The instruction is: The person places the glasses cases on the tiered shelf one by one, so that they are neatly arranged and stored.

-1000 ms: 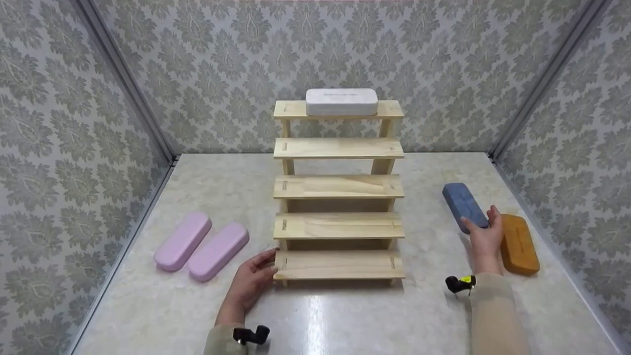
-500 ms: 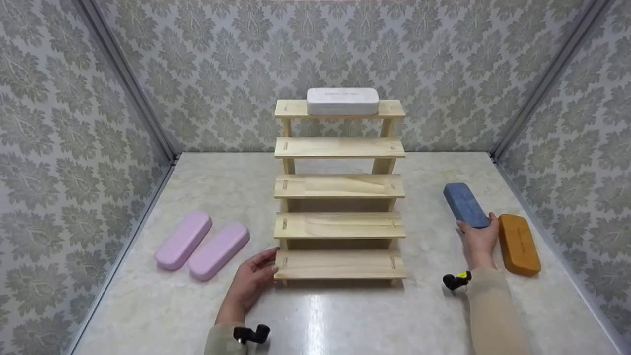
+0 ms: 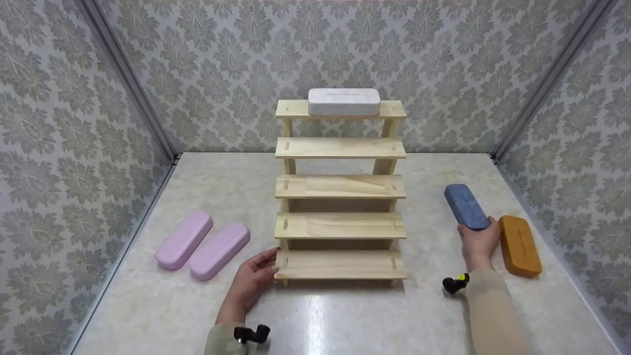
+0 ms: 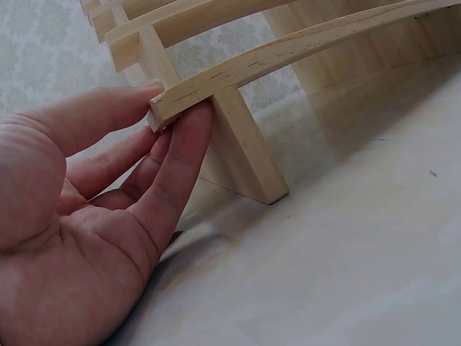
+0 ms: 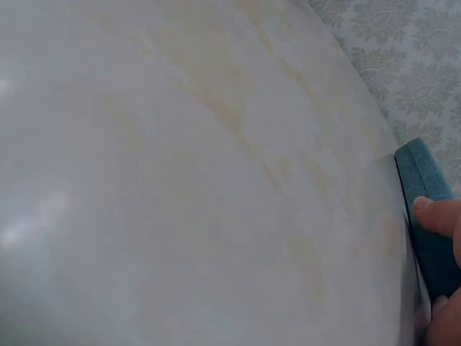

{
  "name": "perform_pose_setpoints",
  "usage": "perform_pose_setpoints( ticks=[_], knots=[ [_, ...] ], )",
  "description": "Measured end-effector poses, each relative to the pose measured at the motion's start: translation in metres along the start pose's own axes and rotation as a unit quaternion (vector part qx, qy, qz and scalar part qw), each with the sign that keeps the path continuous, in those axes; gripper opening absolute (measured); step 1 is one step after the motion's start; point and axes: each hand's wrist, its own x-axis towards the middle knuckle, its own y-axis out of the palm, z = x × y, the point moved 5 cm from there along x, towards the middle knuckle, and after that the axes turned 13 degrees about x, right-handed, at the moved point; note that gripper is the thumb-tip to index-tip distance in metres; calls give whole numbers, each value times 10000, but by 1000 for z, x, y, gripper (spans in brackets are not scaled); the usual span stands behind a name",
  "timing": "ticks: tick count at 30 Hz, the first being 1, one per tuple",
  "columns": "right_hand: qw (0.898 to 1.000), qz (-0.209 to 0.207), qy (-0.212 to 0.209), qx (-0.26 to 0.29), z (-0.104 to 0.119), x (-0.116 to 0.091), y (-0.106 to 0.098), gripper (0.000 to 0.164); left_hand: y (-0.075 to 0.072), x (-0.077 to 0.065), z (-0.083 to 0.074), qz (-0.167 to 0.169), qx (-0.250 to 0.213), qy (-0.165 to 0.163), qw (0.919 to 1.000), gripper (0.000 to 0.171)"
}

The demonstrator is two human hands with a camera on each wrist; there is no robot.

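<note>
Slippage could threaten blue case (image 3: 465,206), since right hand (image 3: 479,243) pinches 1 end, grip partly hidden; left hand (image 3: 253,280) pinches bottom shelf (image 3: 340,264).

Leaf-patterned walls (image 3: 222,64); marbled tabletop (image 3: 389,320), white glare (image 3: 315,320).

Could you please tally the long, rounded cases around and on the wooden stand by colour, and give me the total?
Pink cases: 2, lying side by side
White case: 1, on the top tier
Blue case: 1, gripped by the right hand
Orange case: 1
Total: 5
</note>
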Motion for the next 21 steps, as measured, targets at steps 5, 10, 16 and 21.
perform_pose_setpoints(
  ticks=[5,10,16,21],
  knots=[
    [9979,-25,218,609,0,-3,1,98,0,0,1,-61,13,-79,9999,61],
    [9898,-58,265,1397,3,-3,1,98,0,0,1,-33,-113,-75,9999,61],
    [9839,-178,162,1768,7,-5,-4,94,0,-1,-1,-45,-65,-41,10000,61],
    [9847,-304,-50,1717,12,-9,-11,89,0,-1,-2,-19,12,-4,10000,61]
  ],
)
